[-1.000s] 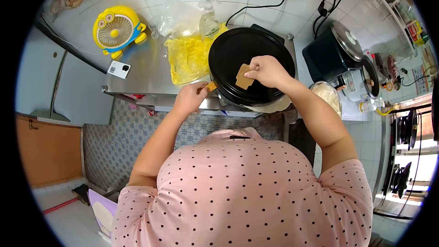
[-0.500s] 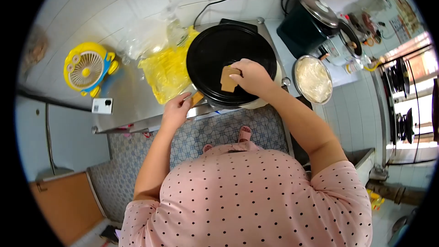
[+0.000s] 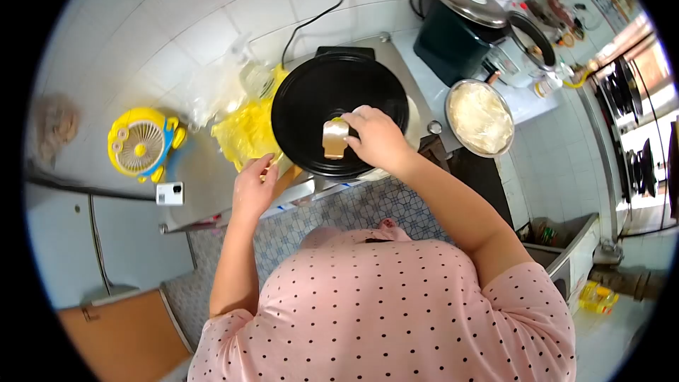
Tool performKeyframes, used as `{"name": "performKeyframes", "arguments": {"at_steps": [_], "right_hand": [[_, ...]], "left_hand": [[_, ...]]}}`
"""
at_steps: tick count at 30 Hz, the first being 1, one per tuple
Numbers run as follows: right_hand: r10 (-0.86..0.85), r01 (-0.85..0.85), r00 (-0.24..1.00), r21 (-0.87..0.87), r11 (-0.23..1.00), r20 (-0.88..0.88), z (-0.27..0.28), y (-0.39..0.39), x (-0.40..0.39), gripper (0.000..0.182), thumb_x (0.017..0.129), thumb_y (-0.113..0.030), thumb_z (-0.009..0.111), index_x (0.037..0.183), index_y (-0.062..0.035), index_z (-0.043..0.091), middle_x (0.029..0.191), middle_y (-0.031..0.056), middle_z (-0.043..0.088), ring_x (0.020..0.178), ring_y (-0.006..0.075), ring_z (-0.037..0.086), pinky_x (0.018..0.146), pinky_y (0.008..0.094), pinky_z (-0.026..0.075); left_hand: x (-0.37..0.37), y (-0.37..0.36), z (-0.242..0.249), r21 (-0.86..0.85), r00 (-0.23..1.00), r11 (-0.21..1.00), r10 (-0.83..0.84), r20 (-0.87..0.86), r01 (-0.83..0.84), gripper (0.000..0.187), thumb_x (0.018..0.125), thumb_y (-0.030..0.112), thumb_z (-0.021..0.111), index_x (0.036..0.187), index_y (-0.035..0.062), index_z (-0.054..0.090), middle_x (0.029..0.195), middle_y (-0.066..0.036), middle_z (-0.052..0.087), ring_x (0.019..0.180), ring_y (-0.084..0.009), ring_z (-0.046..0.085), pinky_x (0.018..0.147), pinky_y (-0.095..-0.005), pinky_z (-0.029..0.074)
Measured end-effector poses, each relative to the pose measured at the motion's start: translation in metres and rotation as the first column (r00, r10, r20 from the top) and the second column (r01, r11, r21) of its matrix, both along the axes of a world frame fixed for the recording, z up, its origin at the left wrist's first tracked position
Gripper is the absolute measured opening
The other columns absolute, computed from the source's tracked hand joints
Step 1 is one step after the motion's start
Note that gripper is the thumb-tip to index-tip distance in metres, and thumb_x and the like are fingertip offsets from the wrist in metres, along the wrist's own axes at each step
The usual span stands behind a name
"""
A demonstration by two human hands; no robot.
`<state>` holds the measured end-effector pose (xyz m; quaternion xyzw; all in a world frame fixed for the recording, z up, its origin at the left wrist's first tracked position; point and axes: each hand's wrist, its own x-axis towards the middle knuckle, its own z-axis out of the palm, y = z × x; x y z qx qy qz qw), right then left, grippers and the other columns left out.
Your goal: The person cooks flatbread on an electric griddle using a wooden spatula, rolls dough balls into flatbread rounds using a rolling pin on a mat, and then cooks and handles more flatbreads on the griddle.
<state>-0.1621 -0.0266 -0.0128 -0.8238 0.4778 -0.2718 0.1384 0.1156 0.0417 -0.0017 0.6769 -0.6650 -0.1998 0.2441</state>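
In the lower centre-left of the frame, the left grip point(image 3: 253, 189) has its thumb and fingertips slightly spread just beside a brown strip point(image 3: 286, 181); whether they touch cannot be told. Near it, a crumpled yellow bag point(image 3: 246, 131) lies on the tabletop point(image 3: 196, 178), left of a round black pan point(image 3: 339, 92). At centre, the right grip point(image 3: 377, 139) pinches the edge of a small brown scraper point(image 3: 335, 143) over the pan, well left of the metal bowl point(image 3: 450, 127).
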Motion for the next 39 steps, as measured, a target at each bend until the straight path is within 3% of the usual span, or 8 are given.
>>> {"name": "performKeyframes", "arguments": {"at_steps": [4,7,10,16,21,27,35,39], "right_hand": [[-0.130,0.137,0.987,-0.067,0.988,0.096,0.002,0.023,-0.012,0.040,0.079,-0.018,0.072,0.116,-0.0058,0.063,0.112,0.0126,0.058,0.103,0.0329,0.058,0.091,0.0419,0.048],[-0.253,0.267,0.963,-0.200,0.943,0.097,0.005,0.053,-0.024,0.045,0.077,-0.021,0.073,0.118,-0.0073,0.062,0.117,0.0156,0.057,0.108,0.0355,0.056,0.094,0.0453,0.045],[-0.534,0.534,0.842,-0.283,0.797,0.084,0.013,0.102,-0.013,0.054,0.075,-0.024,0.075,0.124,-0.0091,0.059,0.128,0.0201,0.052,0.123,0.0380,0.048,0.106,0.0503,0.035],[-0.848,0.864,0.495,-0.202,0.460,0.189,0.004,0.228,0.053,0.061,0.070,-0.019,0.080,0.124,-0.0094,0.055,0.136,0.0230,0.044,0.129,0.0410,0.042,0.109,0.0554,0.030],[-0.970,0.973,0.206,-0.132,0.190,0.125,-0.006,0.353,0.111,0.062,0.071,-0.019,0.079,0.127,-0.0086,0.054,0.138,0.0249,0.043,0.131,0.0416,0.040,0.110,0.0566,0.029],[-0.965,0.972,-0.229,-0.024,-0.234,0.131,-0.027,0.487,0.179,0.059,0.076,-0.020,0.074,0.130,-0.0058,0.054,0.140,0.0283,0.043,0.130,0.0439,0.042,0.110,0.0500,0.033],[-0.729,0.714,-0.683,0.243,-0.657,0.037,-0.069,0.657,0.332,0.058,0.080,-0.021,0.072,0.132,-0.0054,0.053,0.143,0.0284,0.040,0.132,0.0424,0.041,0.111,0.0476,0.034],[-0.557,0.496,-0.827,0.362,-0.789,-0.080,-0.102,0.729,0.418,0.061,0.084,-0.023,0.067,0.138,-0.0065,0.045,0.147,0.0249,0.038,0.137,0.0401,0.036,0.112,0.0477,0.032]], "left_hand": [[-0.014,-0.012,0.028,-0.142,0.985,0.976,-0.171,-0.038,0.164,0.029,0.091,0.014,0.062,0.118,0.0052,0.066,0.111,-0.018,0.062,0.089,-0.0304,0.064,0.076,-0.0351,0.053],[-0.030,-0.020,0.045,-0.271,0.882,0.862,-0.464,-0.079,0.429,0.030,0.089,0.006,0.063,0.119,0.0036,0.064,0.111,-0.016,0.060,0.093,-0.0287,0.062,0.076,-0.0316,0.053],[-0.039,-0.031,0.044,-0.336,0.632,0.620,-0.770,-0.087,0.709,0.030,0.089,0.004,0.061,0.119,0.0016,0.064,0.113,-0.015,0.058,0.095,-0.0258,0.060,0.078,-0.0312,0.052],[-0.053,-0.004,0.040,-0.214,0.158,0.201,-0.966,-0.205,0.956,0.031,0.090,0.005,0.058,0.121,0.0008,0.063,0.115,-0.012,0.057,0.095,-0.0226,0.058,0.087,-0.0317,0.048],[-0.072,0.053,0.022,-0.179,-0.164,-0.112,-0.937,-0.309,0.977,0.030,0.091,0.002,0.058,0.121,0.0004,0.062,0.115,-0.012,0.057,0.093,-0.0187,0.058,0.085,-0.0285,0.048],[-0.101,0.156,0.024,-0.131,-0.499,-0.481,-0.840,-0.213,0.867,0.030,0.090,0.000,0.059,0.120,0.0009,0.063,0.114,-0.010,0.057,0.089,-0.0175,0.059,0.078,-0.0270,0.049],[-0.069,0.346,-0.006,0.010,-0.804,-0.814,-0.575,-0.152,0.580,0.028,0.090,0.005,0.061,0.117,0.0019,0.065,0.110,-0.012,0.062,0.084,-0.0202,0.063,0.071,-0.0279,0.051],[-0.045,0.446,-0.029,0.129,-0.916,-0.915,-0.394,-0.077,0.383,0.029,0.090,0.011,0.059,0.116,0.0026,0.066,0.110,-0.015,0.063,0.088,-0.0281,0.065,0.079,-0.0356,0.053]]}}
